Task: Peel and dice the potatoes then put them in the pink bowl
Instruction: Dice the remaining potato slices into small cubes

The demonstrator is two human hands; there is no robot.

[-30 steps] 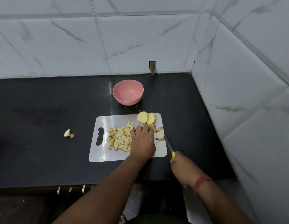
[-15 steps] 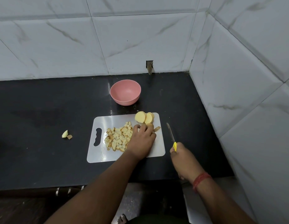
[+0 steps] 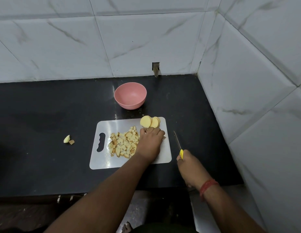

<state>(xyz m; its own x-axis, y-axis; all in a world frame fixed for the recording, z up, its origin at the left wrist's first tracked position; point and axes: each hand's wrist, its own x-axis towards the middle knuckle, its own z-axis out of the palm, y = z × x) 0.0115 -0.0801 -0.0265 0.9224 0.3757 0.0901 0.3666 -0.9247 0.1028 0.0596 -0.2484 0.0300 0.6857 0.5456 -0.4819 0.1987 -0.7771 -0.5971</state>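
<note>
A white cutting board (image 3: 102, 158) lies on the black counter. On it sits a pile of diced potato (image 3: 122, 143), with a few round potato slices (image 3: 149, 121) leaning at its far right corner. My left hand (image 3: 149, 143) is on the board just below the slices, fingers curled down over small potato pieces there. My right hand (image 3: 190, 165) grips a yellow-handled knife (image 3: 177, 142) off the board's right edge, blade pointing away from me. The empty pink bowl (image 3: 130, 95) stands behind the board.
Two small potato scraps (image 3: 68, 140) lie on the counter left of the board. White tiled walls close the back and the right side, with a small fitting (image 3: 155, 68) low in the back wall. The counter's front edge runs below my forearms.
My left hand has slid from the diced pile toward the board's right side and curled over the pieces there. The knife has swung off the board onto the counter side.
</note>
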